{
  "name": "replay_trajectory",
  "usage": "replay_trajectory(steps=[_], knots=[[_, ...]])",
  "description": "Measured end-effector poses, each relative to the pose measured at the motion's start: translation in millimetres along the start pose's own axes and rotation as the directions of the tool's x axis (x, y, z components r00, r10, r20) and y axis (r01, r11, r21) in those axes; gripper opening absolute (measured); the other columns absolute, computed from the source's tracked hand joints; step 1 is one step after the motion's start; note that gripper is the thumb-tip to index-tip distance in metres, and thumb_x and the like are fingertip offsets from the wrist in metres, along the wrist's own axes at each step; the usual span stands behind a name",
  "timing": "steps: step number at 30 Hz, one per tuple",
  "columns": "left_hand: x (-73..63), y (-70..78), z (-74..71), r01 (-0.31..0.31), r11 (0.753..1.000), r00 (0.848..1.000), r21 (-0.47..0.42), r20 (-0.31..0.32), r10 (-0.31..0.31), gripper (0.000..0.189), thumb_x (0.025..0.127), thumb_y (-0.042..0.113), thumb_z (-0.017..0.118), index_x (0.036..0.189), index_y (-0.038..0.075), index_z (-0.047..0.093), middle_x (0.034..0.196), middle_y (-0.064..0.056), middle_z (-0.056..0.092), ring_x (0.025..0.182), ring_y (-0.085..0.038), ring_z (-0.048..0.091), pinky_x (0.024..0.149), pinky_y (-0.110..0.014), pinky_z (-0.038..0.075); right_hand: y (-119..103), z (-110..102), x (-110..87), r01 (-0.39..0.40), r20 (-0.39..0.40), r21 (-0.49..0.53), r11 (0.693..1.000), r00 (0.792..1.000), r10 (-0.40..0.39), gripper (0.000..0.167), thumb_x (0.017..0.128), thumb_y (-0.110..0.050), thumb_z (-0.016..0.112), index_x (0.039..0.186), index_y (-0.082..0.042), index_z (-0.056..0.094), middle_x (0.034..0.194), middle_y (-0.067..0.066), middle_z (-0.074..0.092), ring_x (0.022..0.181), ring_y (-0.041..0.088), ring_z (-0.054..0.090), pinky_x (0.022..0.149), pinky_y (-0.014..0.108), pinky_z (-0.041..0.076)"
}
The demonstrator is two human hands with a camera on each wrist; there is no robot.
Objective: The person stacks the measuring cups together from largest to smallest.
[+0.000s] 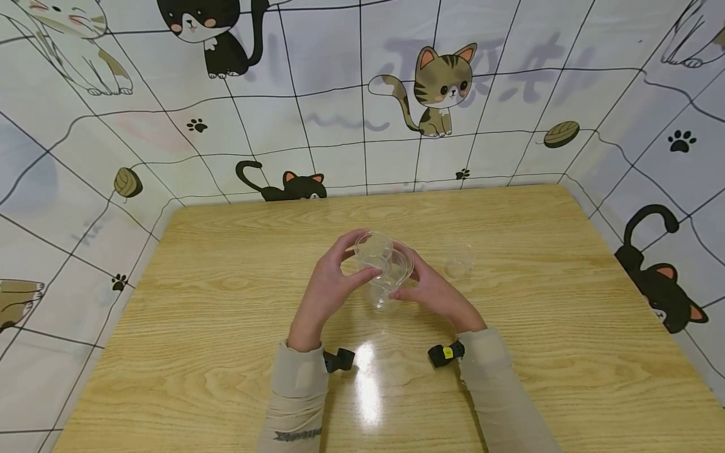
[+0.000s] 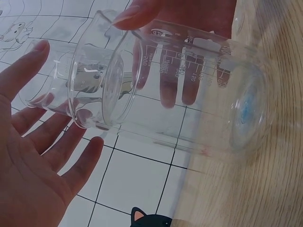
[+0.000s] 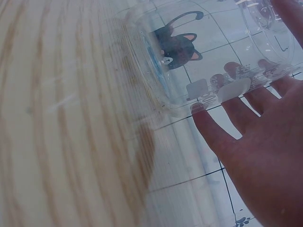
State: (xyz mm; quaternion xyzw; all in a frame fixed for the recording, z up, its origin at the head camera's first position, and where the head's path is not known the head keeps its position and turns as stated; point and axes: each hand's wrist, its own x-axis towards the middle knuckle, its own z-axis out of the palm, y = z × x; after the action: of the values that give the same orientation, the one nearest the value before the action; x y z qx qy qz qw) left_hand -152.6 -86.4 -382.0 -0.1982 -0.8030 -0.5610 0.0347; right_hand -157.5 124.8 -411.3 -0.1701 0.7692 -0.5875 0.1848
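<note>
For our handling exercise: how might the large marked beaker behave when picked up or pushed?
The large beaker looks clear and glassy, so it is probably stiff and fragile. Its smooth wall may slip in the fingers. Being round and taller than wide, it could tip if pushed high up, then roll.

Beige and black were worn.
The left sleeve and right sleeve were pale beige, creased cloth, each ending in a broad plain cuff. Farther than its cuff from the far edge of the desk, the left one bore a ragged dark-grey mark. A small, blocky black left wrist unit sat beside one cuff; the right wrist unit, also black, showed a yellow patch.
</note>
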Motion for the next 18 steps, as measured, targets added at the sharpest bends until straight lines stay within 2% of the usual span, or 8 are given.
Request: replay_trajectory(steps=[12, 18], knots=[[1.5, -2.9, 3.6, 0.004, 1.0, 1.0, 0.014, 0.006, -0.004, 0.065, 0.073, 0.04, 0.07, 0.13, 0.026, 0.043, 0.125, 0.013, 0.047, 0.115, -0.01, 0.043, 0.095, -0.037, 0.036, 0.3, 0.1, 0.3, -0.001, -0.003, -0.003, 1.0, 1.0, 0.001, 0.088, 0.077, -0.016, 0.071, 0.141, -0.032, 0.014, 0.142, 0.002, 0.027, 0.127, 0.028, 0.03, 0.094, 0.049, 0.033], [0.7, -3.7, 4.1, 0.035, 0.999, 0.999, 0.031, 0.012, -0.035, 0.064, 0.073, 0.043, 0.069, 0.129, 0.032, 0.042, 0.126, 0.014, 0.045, 0.114, -0.012, 0.044, 0.093, -0.037, 0.038, -0.1, 0.0, 0.6, -0.006, -0.002, 0.0, 1.0, 1.0, 0.006, 0.088, 0.077, -0.015, 0.071, 0.142, -0.03, 0.013, 0.142, 0.003, 0.026, 0.127, 0.028, 0.029, 0.094, 0.048, 0.034]])
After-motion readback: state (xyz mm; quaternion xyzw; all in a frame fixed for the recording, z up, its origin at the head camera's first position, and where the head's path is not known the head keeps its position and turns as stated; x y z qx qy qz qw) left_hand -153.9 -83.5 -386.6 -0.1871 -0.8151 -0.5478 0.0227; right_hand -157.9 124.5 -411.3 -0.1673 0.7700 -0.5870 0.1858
